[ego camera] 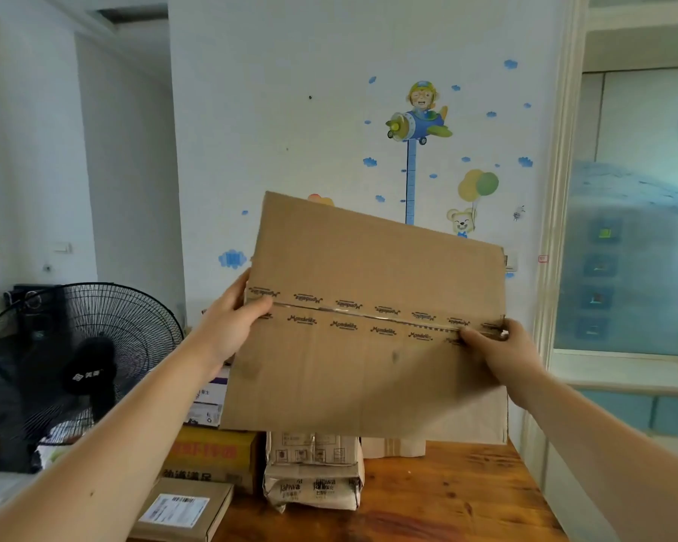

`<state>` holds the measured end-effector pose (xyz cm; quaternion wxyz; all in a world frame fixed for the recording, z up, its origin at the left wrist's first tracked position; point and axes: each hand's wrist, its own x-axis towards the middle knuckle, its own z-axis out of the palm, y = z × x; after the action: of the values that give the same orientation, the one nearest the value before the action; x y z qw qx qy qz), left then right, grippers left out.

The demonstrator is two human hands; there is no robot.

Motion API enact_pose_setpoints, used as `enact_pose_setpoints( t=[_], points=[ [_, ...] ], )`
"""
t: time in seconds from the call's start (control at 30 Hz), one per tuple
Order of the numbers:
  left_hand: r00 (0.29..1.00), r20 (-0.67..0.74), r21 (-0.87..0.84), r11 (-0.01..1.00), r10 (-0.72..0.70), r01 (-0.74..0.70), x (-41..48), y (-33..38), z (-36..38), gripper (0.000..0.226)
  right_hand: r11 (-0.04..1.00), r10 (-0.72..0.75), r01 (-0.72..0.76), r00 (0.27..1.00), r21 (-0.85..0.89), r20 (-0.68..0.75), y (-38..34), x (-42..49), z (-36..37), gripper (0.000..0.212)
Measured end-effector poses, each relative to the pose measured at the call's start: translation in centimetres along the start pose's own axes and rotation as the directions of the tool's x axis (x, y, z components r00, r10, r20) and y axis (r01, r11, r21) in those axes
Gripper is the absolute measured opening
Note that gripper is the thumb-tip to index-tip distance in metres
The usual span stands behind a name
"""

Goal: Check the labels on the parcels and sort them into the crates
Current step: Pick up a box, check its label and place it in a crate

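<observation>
Grip: left hand (228, 326) and right hand (494, 350) clamp opposite edges of the taped cardboard box (368, 346).
Box: raised, tilted, above parcels on the wooden table (447, 498).

Big box blocks half the pile

The raised cardboard box (368, 318) covers the parcels behind it; the small parcel's label (175, 510) is too blurry to read, and both forearms run off-frame.

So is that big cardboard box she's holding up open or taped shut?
Shut. The big cardboard box has its two flaps meeting at a centre seam, with clear tape running along it between both hands.
</observation>
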<state>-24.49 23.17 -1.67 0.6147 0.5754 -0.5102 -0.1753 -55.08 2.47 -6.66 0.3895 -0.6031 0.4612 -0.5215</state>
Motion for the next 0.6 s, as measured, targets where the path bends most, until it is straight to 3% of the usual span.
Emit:
enact_pose_setpoints(
  t=[0.2,0.33,0.43,0.6],
  points=[
    [0.991,-0.113,-0.101,0.993,-0.066,0.055,-0.1,-0.8,-0.1,0.035,0.991,-0.051,0.038,0.993,0.125,0.102,-1.2,-0.7,-0.3,0.047],
    [0.977,-0.212,0.017,1.0,0.001,0.003,-0.2,-1.1,-0.7,0.068,0.986,-0.084,0.061,0.985,0.157,0.148,-2.1,-1.0,-0.4,0.038],
    [0.968,-0.248,0.071,0.997,0.032,-0.015,-0.3,-1.4,-1.0,0.067,0.978,-0.084,0.04,0.974,0.203,0.211,-2.7,-1.3,-0.5,0.022],
    [0.965,-0.257,0.077,0.997,0.048,-0.029,-0.4,-1.8,-0.8,0.064,0.982,-0.119,0.09,0.978,0.164,0.174,-3.2,-1.7,-0.4,0.023]
  ],
)
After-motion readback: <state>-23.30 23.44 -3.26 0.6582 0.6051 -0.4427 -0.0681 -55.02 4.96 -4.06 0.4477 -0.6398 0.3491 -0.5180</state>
